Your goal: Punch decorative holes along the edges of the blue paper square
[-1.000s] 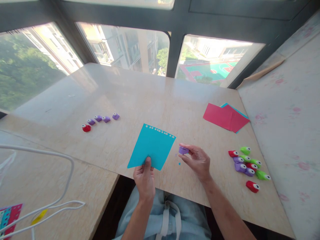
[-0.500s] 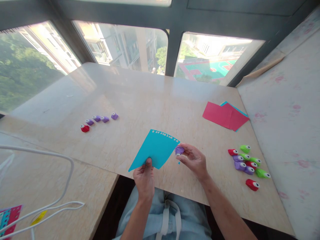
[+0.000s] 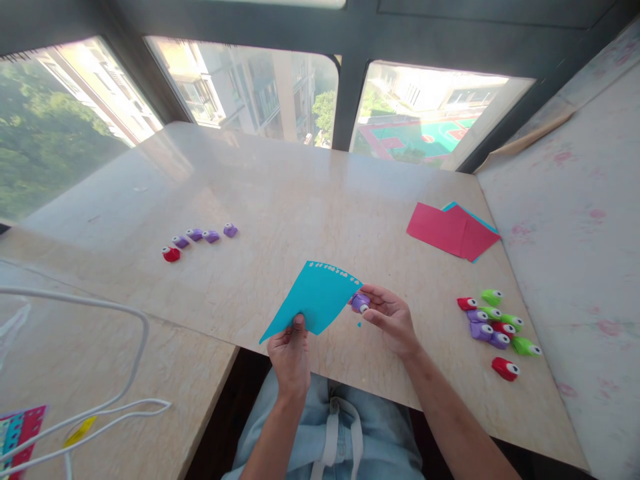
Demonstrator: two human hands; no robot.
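My left hand (image 3: 291,353) pinches the lower edge of a blue sheet of paper (image 3: 320,297), thumb on top. A row of small punched shapes runs along the sheet's far edge. In my right hand (image 3: 395,320) is a purple craft punch (image 3: 360,303), held between thumb and fingers at the sheet's right corner. Whether the paper sits inside the punch's slot I cannot tell. A tiny blue paper scrap (image 3: 359,325) lies on the table just below the punch.
Several red, green and purple punches (image 3: 481,331) are grouped at the right. A purple punch (image 3: 211,236) and others, one red, stand in a row at left. Red paper sheets (image 3: 440,230) lie back right. A white cable (image 3: 135,347) loops over the left surface.
My right hand has turned the purple punch, so its white button now points toward the lower right. The blue sheet has shifted slightly right.
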